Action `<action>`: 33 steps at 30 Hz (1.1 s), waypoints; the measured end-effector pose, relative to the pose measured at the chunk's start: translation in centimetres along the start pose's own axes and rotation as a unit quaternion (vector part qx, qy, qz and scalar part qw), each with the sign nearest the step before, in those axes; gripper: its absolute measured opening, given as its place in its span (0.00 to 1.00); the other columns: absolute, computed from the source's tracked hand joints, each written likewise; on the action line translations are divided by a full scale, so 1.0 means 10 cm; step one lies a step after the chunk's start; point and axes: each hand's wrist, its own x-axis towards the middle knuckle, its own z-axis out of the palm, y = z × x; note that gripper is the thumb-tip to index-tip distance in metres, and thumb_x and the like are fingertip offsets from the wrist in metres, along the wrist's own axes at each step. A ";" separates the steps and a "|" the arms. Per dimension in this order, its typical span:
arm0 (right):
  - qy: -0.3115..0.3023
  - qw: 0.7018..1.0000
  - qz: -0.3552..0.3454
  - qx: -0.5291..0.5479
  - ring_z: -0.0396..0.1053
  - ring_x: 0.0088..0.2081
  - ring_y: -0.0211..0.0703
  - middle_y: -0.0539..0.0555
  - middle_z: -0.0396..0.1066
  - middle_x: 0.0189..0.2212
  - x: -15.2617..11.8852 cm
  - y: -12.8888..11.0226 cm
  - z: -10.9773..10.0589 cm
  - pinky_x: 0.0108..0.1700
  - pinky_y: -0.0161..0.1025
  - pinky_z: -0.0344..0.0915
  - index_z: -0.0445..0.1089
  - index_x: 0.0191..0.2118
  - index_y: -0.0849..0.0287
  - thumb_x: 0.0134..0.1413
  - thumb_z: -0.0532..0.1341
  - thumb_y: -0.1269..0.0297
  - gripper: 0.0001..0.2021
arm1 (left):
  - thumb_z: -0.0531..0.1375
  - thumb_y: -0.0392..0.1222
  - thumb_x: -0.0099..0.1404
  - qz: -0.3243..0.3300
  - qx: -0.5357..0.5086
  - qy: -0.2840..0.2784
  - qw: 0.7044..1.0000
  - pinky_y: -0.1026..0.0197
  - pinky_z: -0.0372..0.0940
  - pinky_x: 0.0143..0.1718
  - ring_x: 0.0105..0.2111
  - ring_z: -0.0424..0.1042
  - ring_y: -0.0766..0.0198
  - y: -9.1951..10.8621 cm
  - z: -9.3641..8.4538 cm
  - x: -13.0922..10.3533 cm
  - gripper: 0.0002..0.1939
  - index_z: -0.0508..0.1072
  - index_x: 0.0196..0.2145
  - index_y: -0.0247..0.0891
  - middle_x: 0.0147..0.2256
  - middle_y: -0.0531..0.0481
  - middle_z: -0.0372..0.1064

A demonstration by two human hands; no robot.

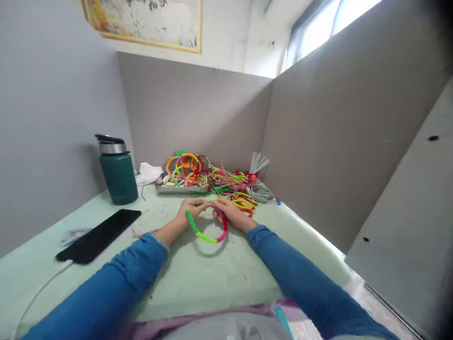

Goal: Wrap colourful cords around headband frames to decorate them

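A curved hoop wound with fuzzy pipe cleaner (206,239) hangs between my hands over the table, its colours running from green and yellow through pink and red to purple. My right hand (230,212) is closed around its purple end. My left hand (191,211) is closed, pinching a thin greyish strip (197,203) that reaches toward the right fingertips; I cannot tell whether it belongs to the hoop. The green end of the hoop comes up beside the left fingers. Both sets of fingertips nearly meet, and their exact grip is partly hidden.
Behind my hands lies a metal tray (182,190) with finished-looking colourful hoops, beside a heap of pipe cleaners (230,179) and a grey wire coil (261,193). A green bottle (119,177), white tissue (148,173) and cabled phone (101,235) are left. Grey partitions (198,104) enclose the table.
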 end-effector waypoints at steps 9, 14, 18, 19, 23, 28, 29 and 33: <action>0.012 0.999 -0.030 0.014 0.57 0.17 0.29 0.45 0.63 0.21 -0.03 -0.06 0.03 0.18 0.27 0.55 0.61 0.37 0.59 0.51 0.58 0.56 0.12 | 0.60 0.59 0.47 -0.082 -0.056 -0.051 0.994 0.66 0.43 0.14 0.12 0.49 0.74 -0.08 0.02 0.01 0.22 0.69 0.18 0.33 0.09 0.57 0.52; 0.026 0.999 -0.041 0.004 0.57 0.18 0.29 0.45 0.63 0.21 -0.03 -0.05 0.04 0.19 0.28 0.55 0.62 0.38 0.59 0.51 0.57 0.57 0.12 | 0.59 0.61 0.48 -0.123 -0.134 -0.087 0.980 0.66 0.39 0.13 0.10 0.46 0.76 -0.09 0.02 0.00 0.24 0.67 0.19 0.34 0.08 0.59 0.49; 0.024 0.999 -0.048 -0.012 0.57 0.18 0.30 0.46 0.63 0.21 -0.02 -0.03 0.04 0.20 0.29 0.55 0.63 0.40 0.60 0.52 0.57 0.57 0.13 | 0.61 0.61 0.45 -0.143 -0.171 -0.073 0.972 0.67 0.37 0.13 0.10 0.45 0.77 -0.10 0.04 0.01 0.24 0.66 0.20 0.33 0.10 0.60 0.50; 0.024 0.998 -0.052 -0.016 0.57 0.18 0.30 0.46 0.63 0.21 -0.02 -0.03 0.04 0.20 0.29 0.55 0.63 0.40 0.60 0.52 0.57 0.57 0.13 | 0.62 0.61 0.44 -0.148 -0.172 -0.068 0.972 0.67 0.37 0.13 0.10 0.45 0.77 -0.11 0.05 0.02 0.24 0.67 0.21 0.33 0.10 0.60 0.51; 0.026 0.997 -0.072 -0.031 0.58 0.20 0.30 0.46 0.63 0.21 -0.01 -0.03 0.05 0.23 0.29 0.55 0.64 0.38 0.61 0.51 0.57 0.59 0.12 | 0.61 0.61 0.44 -0.157 -0.156 -0.056 0.974 0.68 0.37 0.13 0.11 0.44 0.77 -0.17 0.07 0.04 0.25 0.70 0.24 0.31 0.11 0.61 0.49; 0.031 0.995 -0.078 -0.050 0.60 0.22 0.31 0.46 0.63 0.21 -0.01 -0.04 0.06 0.25 0.29 0.56 0.65 0.36 0.62 0.51 0.57 0.61 0.10 | 0.62 0.59 0.44 -0.164 -0.168 -0.060 0.970 0.68 0.37 0.13 0.11 0.44 0.77 -0.13 0.06 0.03 0.24 0.71 0.25 0.31 0.11 0.61 0.48; 0.032 0.995 -0.080 -0.055 0.60 0.22 0.31 0.46 0.63 0.21 -0.01 -0.05 0.06 0.25 0.29 0.56 0.65 0.36 0.62 0.51 0.57 0.61 0.10 | 0.63 0.59 0.44 -0.170 -0.173 -0.061 0.968 0.68 0.37 0.13 0.11 0.44 0.77 -0.12 0.06 0.02 0.24 0.71 0.25 0.31 0.11 0.61 0.48; 0.046 0.993 -0.073 -0.082 0.59 0.21 0.31 0.46 0.63 0.20 0.00 -0.05 0.05 0.24 0.29 0.55 0.66 0.35 0.62 0.51 0.56 0.62 0.09 | 0.63 0.58 0.43 -0.184 -0.205 -0.067 0.959 0.67 0.35 0.13 0.10 0.43 0.78 -0.06 0.05 -0.01 0.24 0.71 0.27 0.31 0.12 0.60 0.52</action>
